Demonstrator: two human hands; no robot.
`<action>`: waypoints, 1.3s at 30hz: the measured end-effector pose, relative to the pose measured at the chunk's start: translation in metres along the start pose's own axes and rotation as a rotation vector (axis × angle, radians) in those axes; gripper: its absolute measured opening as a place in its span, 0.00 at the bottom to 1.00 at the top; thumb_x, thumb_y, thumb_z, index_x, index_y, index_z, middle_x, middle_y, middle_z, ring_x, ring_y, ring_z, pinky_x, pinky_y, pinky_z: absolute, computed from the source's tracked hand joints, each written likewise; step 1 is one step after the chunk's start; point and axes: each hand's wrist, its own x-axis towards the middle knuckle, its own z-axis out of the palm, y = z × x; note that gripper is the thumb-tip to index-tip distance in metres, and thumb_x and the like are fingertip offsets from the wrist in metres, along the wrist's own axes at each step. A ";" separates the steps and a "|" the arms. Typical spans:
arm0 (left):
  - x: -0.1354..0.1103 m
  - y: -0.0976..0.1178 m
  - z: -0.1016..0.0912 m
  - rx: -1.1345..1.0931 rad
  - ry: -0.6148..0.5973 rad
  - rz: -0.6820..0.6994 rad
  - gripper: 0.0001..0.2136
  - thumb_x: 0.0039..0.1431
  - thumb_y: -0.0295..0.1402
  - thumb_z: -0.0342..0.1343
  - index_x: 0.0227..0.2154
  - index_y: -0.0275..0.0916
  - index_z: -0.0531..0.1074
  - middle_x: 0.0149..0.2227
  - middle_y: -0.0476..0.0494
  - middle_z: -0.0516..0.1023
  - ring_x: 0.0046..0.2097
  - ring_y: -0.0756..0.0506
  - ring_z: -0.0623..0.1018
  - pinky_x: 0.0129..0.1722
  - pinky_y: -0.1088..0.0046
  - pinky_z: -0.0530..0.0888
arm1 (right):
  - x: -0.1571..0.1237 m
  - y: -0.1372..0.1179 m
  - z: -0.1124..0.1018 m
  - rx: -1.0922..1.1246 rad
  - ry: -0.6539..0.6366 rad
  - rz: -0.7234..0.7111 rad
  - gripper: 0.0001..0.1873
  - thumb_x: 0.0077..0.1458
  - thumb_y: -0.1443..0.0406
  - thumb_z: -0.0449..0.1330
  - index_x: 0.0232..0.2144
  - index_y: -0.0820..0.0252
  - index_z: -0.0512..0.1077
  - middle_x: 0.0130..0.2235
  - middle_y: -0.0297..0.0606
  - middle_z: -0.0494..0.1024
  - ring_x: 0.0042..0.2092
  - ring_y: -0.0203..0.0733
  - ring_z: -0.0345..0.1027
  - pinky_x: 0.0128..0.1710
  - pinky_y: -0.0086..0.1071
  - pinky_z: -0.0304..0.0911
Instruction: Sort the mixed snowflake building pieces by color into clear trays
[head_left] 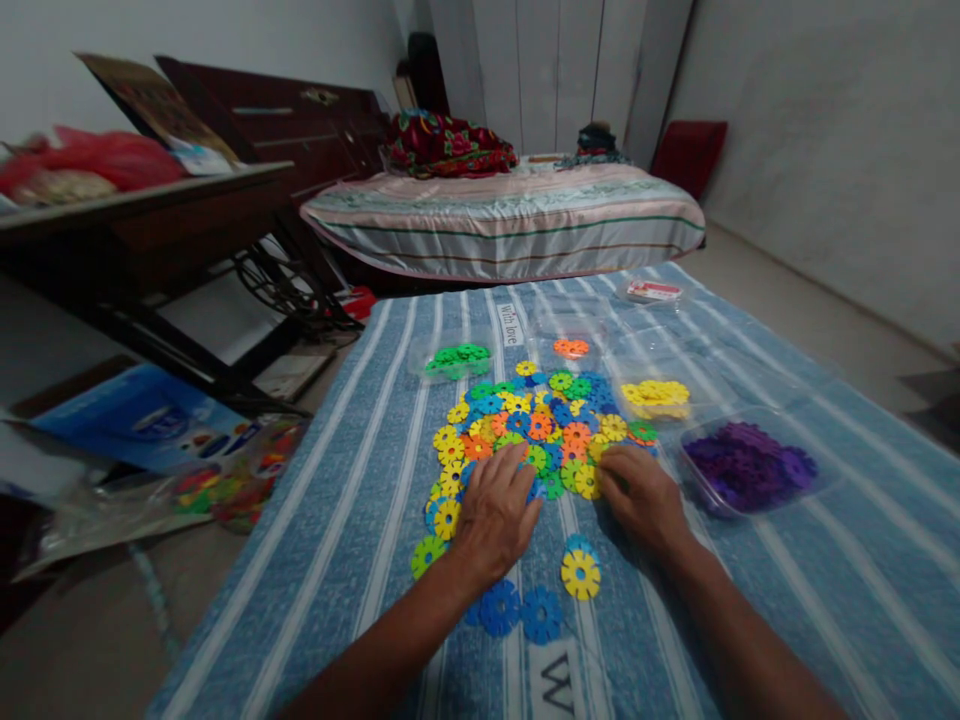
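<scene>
A heap of flat plastic snowflake discs (536, 420) in yellow, orange, green and blue lies on a blue striped cloth (360, 500). My left hand (495, 515) rests palm down on the heap's near left edge, fingers stretched flat over the discs. At the near right edge, my right hand (641, 495) has its fingers curled onto a yellow disc (586, 481). Loose blue discs (517, 610) and one yellow disc (580, 574) lie between my forearms.
Clear tubs hold sorted discs: green (455, 360), orange (571, 347), yellow (657, 393), purple (746, 465). A small tub (651, 291) sits at the far right. A bag of discs (225, 480) lies on the floor to the left, below a dark table (142, 215). A mattress (502, 215) lies beyond the cloth.
</scene>
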 end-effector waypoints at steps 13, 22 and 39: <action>-0.035 0.010 0.000 -0.115 0.107 0.168 0.05 0.60 0.27 0.50 0.32 0.38 0.71 0.48 0.37 0.77 0.54 0.38 0.74 0.54 0.52 0.70 | 0.000 0.000 -0.002 0.008 -0.039 0.024 0.10 0.59 0.65 0.53 0.31 0.58 0.75 0.38 0.41 0.78 0.42 0.44 0.71 0.44 0.37 0.66; -0.042 0.018 -0.010 -0.262 0.147 0.272 0.06 0.60 0.23 0.50 0.32 0.36 0.71 0.39 0.41 0.80 0.46 0.43 0.77 0.51 0.60 0.71 | -0.002 0.002 -0.001 0.007 -0.006 0.019 0.10 0.58 0.64 0.54 0.31 0.57 0.75 0.38 0.40 0.79 0.42 0.44 0.71 0.43 0.37 0.66; -0.040 -0.015 -0.030 -0.309 0.431 -0.042 0.04 0.59 0.25 0.54 0.36 0.38 0.72 0.33 0.43 0.79 0.39 0.47 0.78 0.43 0.69 0.75 | -0.002 0.005 -0.001 0.003 0.001 0.035 0.10 0.57 0.64 0.54 0.31 0.56 0.75 0.38 0.40 0.79 0.42 0.44 0.72 0.43 0.38 0.68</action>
